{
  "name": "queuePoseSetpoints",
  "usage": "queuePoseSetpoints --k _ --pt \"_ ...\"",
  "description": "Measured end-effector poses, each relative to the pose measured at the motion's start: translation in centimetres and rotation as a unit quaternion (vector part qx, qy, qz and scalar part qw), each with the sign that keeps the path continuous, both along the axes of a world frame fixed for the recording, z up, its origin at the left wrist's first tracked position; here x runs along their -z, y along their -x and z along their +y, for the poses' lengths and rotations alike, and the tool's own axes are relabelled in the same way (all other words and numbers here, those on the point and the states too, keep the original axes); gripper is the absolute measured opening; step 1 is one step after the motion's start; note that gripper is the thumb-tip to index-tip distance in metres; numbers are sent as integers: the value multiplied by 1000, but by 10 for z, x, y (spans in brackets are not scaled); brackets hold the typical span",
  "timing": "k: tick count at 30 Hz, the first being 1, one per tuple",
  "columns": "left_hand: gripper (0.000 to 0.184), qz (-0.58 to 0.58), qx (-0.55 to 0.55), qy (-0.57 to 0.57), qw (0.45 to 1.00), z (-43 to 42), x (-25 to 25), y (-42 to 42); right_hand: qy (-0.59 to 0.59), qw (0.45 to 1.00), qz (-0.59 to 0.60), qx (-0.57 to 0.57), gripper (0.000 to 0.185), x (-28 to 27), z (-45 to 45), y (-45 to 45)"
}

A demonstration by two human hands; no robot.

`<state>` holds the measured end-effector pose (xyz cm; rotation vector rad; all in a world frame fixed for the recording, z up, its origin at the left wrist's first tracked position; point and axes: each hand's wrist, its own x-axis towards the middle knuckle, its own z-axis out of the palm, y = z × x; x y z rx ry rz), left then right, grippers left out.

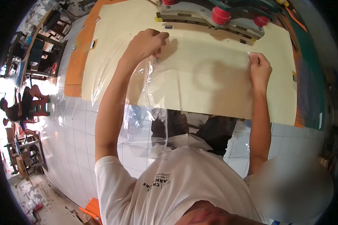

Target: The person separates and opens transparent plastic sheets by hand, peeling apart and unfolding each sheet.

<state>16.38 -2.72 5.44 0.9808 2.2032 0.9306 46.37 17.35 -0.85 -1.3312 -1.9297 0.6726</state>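
Observation:
A clear plastic sheet (148, 80) stretches between my two hands over the cream-coloured work surface (199, 90). It hangs over the front edge, in front of my body, with shiny creases on its left side. My left hand (148, 44) is closed above the surface, fingers pinched at the sheet's upper left. My right hand (260, 70) pinches the sheet's upper right corner between thumb and fingers. Just beyond both hands stands a grey and dark green machine part with red round knobs (221, 15) and a long bar (199, 19) along its front.
An orange board (74, 75) shows under the cream surface at the left. A green surface (311, 86) lies along the right. Two people (24, 103) are at the far left, near racks and benches. White floor tiles (71, 127) surround the table.

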Motion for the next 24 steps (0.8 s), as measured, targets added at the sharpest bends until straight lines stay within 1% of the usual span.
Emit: queuePoseSetpoints --k 2,3,5,6,8,9,10,11,12,13,14,15,17,18,20,24 --pt "48 -3 85 -3 996 -6 -2 0 21 1000 11 11 22 -1 1 -3" --pt "48 -2 80 -2 997 -8 -5 -2 34 999 19 14 23 -9 -6 -2" --pt "58 95 114 47 988 -12 -10 -4 38 998 42 4 23 -9 -7 -5" --pt "58 97 110 48 988 -14 -10 -3 41 997 63 0 24 -9 -5 -7" --pt "63 177 126 25 976 -19 -11 0 24 997 68 -10 24 -5 -2 -10" --pt "63 178 122 25 976 -23 -13 -1 -1 998 57 -13 24 -6 -3 -11" --pt "62 155 124 15 980 -29 -16 0 -26 998 45 -16 24 -8 -5 -11" --pt "61 131 127 4 983 -34 -18 2 -28 998 47 -18 24 -10 -7 -12" --pt "61 133 125 3 983 -39 -18 5 10 999 50 -15 25 -13 -8 -12" --pt "60 164 121 -8 979 -44 -17 10 47 997 53 -13 25 -16 -9 -12" --pt "60 195 116 -18 974 -49 -17 14 46 997 55 -14 25 -16 -9 -11" --pt "60 197 115 -19 973 -53 -20 17 45 997 60 -17 25 -14 -10 -10" --pt "53 200 127 17 971 -58 -27 21 43 997 68 -22 25 -11 -11 -8" --pt "53 202 125 16 971 -61 -29 23 25 997 68 -32 25 -10 -11 -7" --pt "52 158 137 -21 978 -63 -32 25 5 997 69 -44 25 -10 -10 -6" --pt "50 154 168 -13 974 -67 -48 15 5 995 90 -53 25 -6 -9 -7"
